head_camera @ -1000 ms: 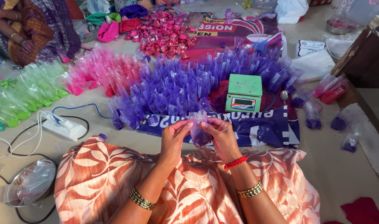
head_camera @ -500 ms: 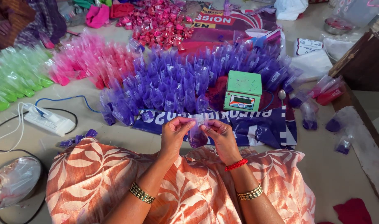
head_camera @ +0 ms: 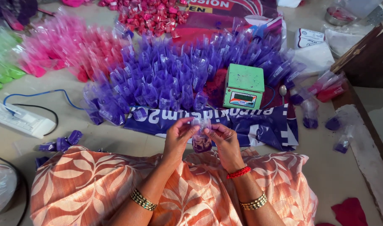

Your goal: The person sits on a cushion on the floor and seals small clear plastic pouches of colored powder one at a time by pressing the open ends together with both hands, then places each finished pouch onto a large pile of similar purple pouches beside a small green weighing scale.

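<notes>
At the centre of the frame both hands, left hand (head_camera: 177,134) and right hand (head_camera: 222,138), pinch one small pouch of purple powder (head_camera: 201,140), while many filled purple pouches (head_camera: 174,79) already lie above and few loose ones (head_camera: 309,113) remain at right.

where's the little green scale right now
In the head view the green scale sits right of centre on the printed banner, at the right edge of the purple packet rows, just beyond the small pouch both hands hold.

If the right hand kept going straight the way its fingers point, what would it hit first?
The right hand points up and left, holding a small purple packet with the left hand. Beyond those, probably the printed banner, then the rows of purple packets; depth is unclear.
</notes>
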